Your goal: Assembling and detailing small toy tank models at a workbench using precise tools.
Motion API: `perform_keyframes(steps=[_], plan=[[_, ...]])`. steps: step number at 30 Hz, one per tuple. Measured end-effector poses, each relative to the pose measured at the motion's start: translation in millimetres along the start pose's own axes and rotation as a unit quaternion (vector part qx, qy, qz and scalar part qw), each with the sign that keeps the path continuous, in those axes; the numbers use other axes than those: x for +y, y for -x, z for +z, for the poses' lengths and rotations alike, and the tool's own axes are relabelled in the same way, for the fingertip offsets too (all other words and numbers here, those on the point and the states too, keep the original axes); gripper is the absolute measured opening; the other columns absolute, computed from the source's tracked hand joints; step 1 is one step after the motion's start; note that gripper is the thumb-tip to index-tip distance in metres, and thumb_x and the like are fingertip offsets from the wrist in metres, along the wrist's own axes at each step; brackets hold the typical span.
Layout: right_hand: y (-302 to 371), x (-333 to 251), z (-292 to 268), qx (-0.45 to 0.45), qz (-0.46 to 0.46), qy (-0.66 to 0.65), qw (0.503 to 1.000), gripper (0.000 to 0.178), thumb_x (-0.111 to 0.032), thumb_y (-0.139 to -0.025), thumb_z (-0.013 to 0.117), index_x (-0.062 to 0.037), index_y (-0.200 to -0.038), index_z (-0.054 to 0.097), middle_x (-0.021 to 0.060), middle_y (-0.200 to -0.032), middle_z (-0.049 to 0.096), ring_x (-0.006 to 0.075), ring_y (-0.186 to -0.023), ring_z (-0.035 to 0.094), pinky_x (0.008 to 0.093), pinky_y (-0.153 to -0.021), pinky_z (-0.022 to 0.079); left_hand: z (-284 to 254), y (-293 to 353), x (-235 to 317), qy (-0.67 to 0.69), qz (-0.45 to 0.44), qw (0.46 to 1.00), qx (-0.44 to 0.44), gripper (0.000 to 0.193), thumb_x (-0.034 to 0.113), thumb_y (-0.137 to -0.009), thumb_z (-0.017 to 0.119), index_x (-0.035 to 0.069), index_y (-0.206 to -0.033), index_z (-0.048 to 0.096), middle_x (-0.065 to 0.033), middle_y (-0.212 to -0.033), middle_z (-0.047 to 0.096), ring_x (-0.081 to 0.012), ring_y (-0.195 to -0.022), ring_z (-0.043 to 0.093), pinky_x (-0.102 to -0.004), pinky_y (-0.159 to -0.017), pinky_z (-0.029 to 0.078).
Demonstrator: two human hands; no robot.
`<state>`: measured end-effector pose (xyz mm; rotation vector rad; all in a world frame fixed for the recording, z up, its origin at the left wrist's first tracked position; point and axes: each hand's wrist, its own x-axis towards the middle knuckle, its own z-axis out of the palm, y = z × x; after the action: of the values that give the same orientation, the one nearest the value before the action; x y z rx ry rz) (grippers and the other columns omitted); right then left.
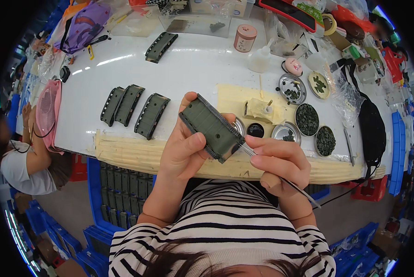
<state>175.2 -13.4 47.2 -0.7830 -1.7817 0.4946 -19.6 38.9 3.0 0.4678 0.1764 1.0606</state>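
Observation:
Tilted above the table's near edge, a dark green ribbed plastic casing (210, 127) is gripped by my left hand (184, 147), thumb on its near side and fingers behind. My right hand (283, 165) pinches metal tweezers (297, 187), whose tips meet the casing's lower right corner. Whether the tips hold a small part is too fine to see. Just beyond lie a small black round pot (255, 130) and a metal dish (286, 132) with few dark bits. Two round tins of small dark green pieces, one tin (307, 119) and another tin (325, 141), stand to the right.
Similar casings (152, 116) lie on the white table at left, one casing (161, 47) farther back. A taped block (263, 111) sits mid-table. A pink tin (245, 38) and squeeze bottle (261, 59) stand behind. Below, a blue crate (96, 194) holds several casings. Another person (36, 161) sits left.

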Motion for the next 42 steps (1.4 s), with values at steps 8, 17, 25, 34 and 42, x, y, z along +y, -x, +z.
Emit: perform_keyframes(steps=[8, 17, 25, 34, 42], plan=[[0, 3, 2, 0.005, -0.015, 0.013, 1.000, 0.030, -0.026, -0.093, 0.060, 0.0034, -0.097, 0.066, 0.0173, -0.094, 0.060, 0.0366, -0.092, 0.067, 0.0376, -0.079, 0.057, 1, 1, 1, -0.004, -0.002, 1.000, 0.006, 0.077, 0.010, -0.081, 0.074, 0.027, -0.139, 0.027, -0.0270, -0.126, 0.053, -0.0308, -0.115, 0.058, -0.0417, -0.091, 0.054], [1, 3, 2, 0.007, -0.007, 0.009, 1.000, 0.027, -0.021, -0.086, 0.065, 0.0015, -0.100, 0.066, 0.0165, -0.098, 0.062, 0.0325, -0.092, 0.067, 0.0352, -0.078, 0.057, 1, 1, -1, -0.008, 0.000, 1.000, 0.012, 0.077, 0.012, -0.081, 0.074, 0.027, -0.139, 0.027, -0.0257, -0.125, 0.054, -0.0308, -0.114, 0.058, -0.0417, -0.090, 0.054], [2, 7, 4, 0.021, -0.022, 0.023, 0.999, 0.031, -0.003, -0.073, 0.073, -0.0002, -0.103, 0.067, 0.0174, -0.106, 0.065, 0.0250, -0.091, 0.067, 0.0308, -0.073, 0.057, 2, 2, -5, 0.003, 0.006, 1.000, 0.023, 0.076, 0.013, -0.081, 0.074, 0.029, -0.139, 0.026, -0.0253, -0.126, 0.052, -0.0301, -0.112, 0.059, -0.0415, -0.087, 0.056], [2, 7, 8, 0.022, -0.038, 0.050, 0.998, 0.032, -0.029, -0.096, 0.055, 0.0023, -0.093, 0.063, 0.0158, -0.092, 0.062, 0.0316, -0.088, 0.069, 0.0347, -0.074, 0.058, 1, 5, -7, 0.013, -0.003, 1.000, 0.025, 0.076, 0.012, -0.083, 0.072, 0.031, -0.140, 0.026, -0.0251, -0.127, 0.051, -0.0297, -0.113, 0.058, -0.0409, -0.086, 0.056], [10, 15, 7, 0.052, 0.008, -0.042, 0.998, 0.016, -0.003, -0.081, 0.064, 0.0019, -0.097, 0.067, 0.0165, -0.094, 0.065, 0.0232, -0.083, 0.066, 0.0291, -0.070, 0.054, 4, 4, 8, -0.018, 0.040, 0.999, 0.006, 0.071, 0.008, -0.085, 0.066, 0.024, -0.141, 0.024, -0.0277, -0.123, 0.054, -0.0317, -0.114, 0.058, -0.0415, -0.090, 0.054]])
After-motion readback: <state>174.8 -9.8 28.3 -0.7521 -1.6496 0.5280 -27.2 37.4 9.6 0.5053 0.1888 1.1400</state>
